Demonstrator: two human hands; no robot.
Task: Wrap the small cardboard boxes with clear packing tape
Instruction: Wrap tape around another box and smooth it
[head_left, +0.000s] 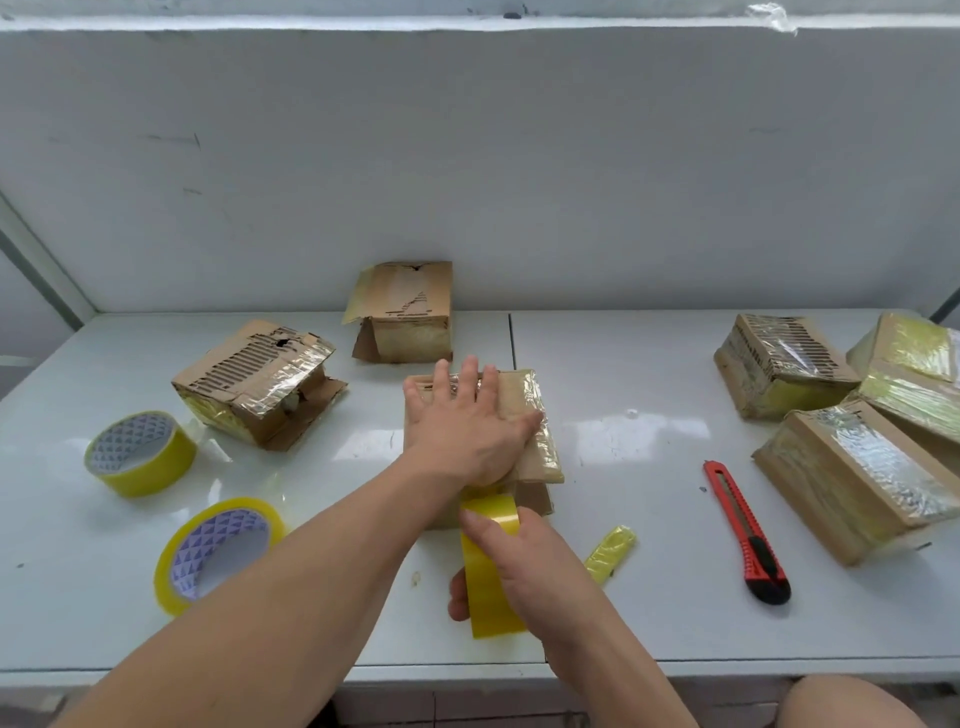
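Box (524, 410) mid-desk, toward the front edge — left hand (467, 426) flat on its top, fingers straight. Right hand (524, 561) grips tape roll (491, 566) at the near side — keep the strip taut, press down firmly.

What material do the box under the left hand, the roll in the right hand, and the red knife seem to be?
Box: brown cardboard, matte, partly under glossy wrinkled film.
Roll: thin plastic tape, shiny and translucent yellow.
Knife: probably moulded plastic, smooth red with a black slider and end; no blade is visible.
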